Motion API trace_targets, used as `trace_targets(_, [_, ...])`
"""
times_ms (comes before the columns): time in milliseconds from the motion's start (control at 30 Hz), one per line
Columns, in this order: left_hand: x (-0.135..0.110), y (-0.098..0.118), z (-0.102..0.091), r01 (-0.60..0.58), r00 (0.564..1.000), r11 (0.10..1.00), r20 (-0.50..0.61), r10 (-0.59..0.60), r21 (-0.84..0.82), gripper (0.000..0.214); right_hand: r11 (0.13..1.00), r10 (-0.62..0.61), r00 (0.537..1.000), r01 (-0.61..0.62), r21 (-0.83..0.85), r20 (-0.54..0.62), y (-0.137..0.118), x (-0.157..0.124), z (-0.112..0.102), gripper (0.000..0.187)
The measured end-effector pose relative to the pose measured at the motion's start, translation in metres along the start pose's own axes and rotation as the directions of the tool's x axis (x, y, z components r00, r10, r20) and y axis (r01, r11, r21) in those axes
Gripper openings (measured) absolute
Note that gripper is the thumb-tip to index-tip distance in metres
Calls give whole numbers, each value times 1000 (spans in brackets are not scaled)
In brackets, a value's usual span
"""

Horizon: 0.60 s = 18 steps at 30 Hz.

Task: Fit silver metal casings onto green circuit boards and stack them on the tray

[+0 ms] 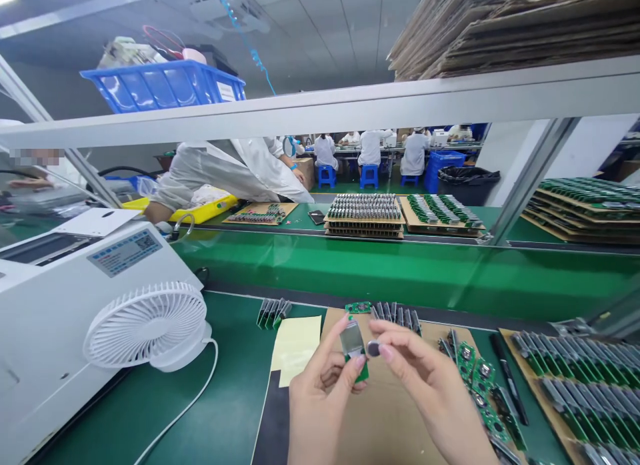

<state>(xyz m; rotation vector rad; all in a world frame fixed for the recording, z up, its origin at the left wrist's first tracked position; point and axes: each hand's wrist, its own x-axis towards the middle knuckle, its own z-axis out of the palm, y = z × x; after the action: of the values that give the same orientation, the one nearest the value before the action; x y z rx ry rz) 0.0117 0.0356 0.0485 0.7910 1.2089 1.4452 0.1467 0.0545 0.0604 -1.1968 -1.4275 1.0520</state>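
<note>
Green circuit board [354, 345] is pinched by fingers of your left hand [320, 401] over the cardboard sheet [385, 418]; right hand [433, 391] fingers pinch a dark disc [373, 348] beside it. White fan [145, 325] stands left, board rows [580, 378] right.

The left hand [320, 395] hides the lower end of the small board [353, 337].

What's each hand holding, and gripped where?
Left hand pinches a small green circuit board by its side edges; right hand pinches a small dark disc between thumb and forefinger tips.
</note>
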Motion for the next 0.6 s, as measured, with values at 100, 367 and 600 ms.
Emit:
trace_targets(100, [1,-12,2,16,996,1000,86,-17,19,62,987,84,992,-96,130,98,7,-5,1,29])
trace_targets(367, [91,-34,5,-443,862,634,495,108,634,42,985,85,918,-135,-104,-388,48,-30,-96,39])
trace_targets(600, [184,-81,32,-610,784,355,604,144,708,59,792,-270,508,-366,-489,-818,67,-90,-283,45])
